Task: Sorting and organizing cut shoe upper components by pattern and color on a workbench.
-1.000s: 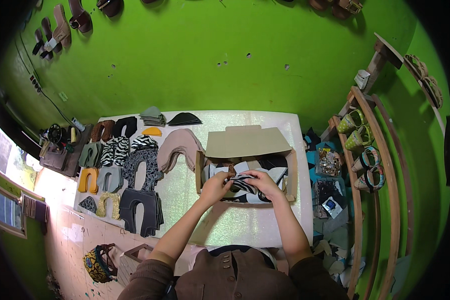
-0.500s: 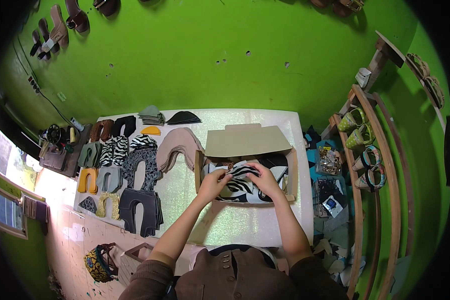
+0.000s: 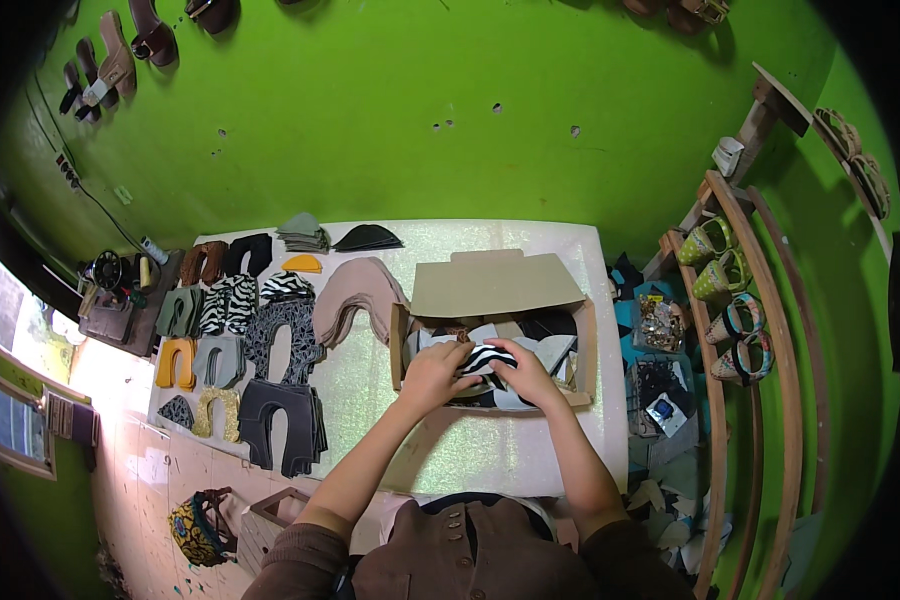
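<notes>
White tabletop point(image 3: 365, 440), bare strips in front and to the right of an open cardboard box point(image 3: 587, 350), mixed cut pieces point(image 3: 548, 324) inside, zebra-striped piece point(image 3: 486, 357) at the box's mouth, left hand point(image 3: 432, 376) and right hand point(image 3: 530, 374) each with grip pinching one end

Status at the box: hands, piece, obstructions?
Left hand, right hand on zebra-striped piece, grip unclear. Piece in or just above open cardboard box. Lid open; other scraps around.

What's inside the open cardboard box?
The cardboard box holds a brown scrap, a pale piece and a black piece toward its far side; a zebra-striped piece shows between the left hand and right hand. Pieces and hands cover the box floor.
</notes>
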Available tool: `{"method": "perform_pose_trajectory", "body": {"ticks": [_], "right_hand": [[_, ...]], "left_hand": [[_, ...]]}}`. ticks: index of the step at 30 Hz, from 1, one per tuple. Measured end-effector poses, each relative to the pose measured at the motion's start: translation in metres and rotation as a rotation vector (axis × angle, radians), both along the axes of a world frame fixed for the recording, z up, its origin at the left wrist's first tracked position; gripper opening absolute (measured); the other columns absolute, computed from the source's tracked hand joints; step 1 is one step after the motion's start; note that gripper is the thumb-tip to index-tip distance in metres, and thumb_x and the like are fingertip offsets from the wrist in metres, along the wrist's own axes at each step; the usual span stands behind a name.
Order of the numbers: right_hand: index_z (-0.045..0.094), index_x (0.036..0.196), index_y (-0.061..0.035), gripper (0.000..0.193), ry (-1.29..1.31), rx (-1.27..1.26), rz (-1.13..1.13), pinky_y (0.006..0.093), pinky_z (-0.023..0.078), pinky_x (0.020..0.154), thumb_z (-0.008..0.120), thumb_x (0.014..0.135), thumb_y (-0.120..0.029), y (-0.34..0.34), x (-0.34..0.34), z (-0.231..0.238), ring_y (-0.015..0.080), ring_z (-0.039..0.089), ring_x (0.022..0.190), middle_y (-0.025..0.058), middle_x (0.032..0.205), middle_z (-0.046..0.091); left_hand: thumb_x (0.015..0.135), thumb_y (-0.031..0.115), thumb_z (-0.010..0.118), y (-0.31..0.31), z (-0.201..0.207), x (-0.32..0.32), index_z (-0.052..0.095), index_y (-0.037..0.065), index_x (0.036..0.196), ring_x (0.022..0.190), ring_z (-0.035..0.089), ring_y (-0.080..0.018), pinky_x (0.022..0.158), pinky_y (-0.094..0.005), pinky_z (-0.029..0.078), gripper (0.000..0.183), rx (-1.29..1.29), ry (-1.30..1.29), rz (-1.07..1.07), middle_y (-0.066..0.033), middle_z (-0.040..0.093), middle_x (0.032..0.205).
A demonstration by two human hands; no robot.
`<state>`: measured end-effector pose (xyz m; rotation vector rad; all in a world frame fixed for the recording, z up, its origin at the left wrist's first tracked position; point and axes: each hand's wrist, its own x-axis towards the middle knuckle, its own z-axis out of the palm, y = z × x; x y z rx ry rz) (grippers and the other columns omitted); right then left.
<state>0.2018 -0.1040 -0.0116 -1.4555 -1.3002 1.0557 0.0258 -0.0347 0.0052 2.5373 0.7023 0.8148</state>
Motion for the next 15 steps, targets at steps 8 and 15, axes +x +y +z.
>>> {"method": "perform_pose_trajectory", "body": {"ticks": [8, 15], "right_hand": [[0.047, 0.119, -0.0049, 0.049, -0.073, 0.034, -0.008, 0.0299, 0.044, 0.082, 0.065, 0.075, -0.010, -0.011, -0.010, -0.005, 0.0231, 0.056, 0.097, 0.0160, 0.106, 0.057], [0.046, 0.119, -0.0040, 0.044, -0.149, 0.086, -0.024, 0.0309, 0.043, 0.085, 0.058, 0.078, -0.002, -0.018, -0.012, 0.006, 0.0231, 0.055, 0.100, 0.0145, 0.110, 0.055]], "left_hand": [[0.068, 0.028, 0.069, -0.001, -0.006, -0.005, 0.057, 0.003, 0.099, 0.072, 0.057, -0.0274, 0.064, -0.0355, 0.045, 0.042, 0.036, 0.000, 0.001, -0.0100, 0.057, 0.078], [0.070, 0.024, 0.068, -0.008, -0.003, -0.011, 0.056, 0.004, 0.105, 0.075, 0.057, -0.0275, 0.067, -0.0347, 0.046, 0.042, -0.076, -0.032, 0.024, -0.0118, 0.058, 0.084]]}}
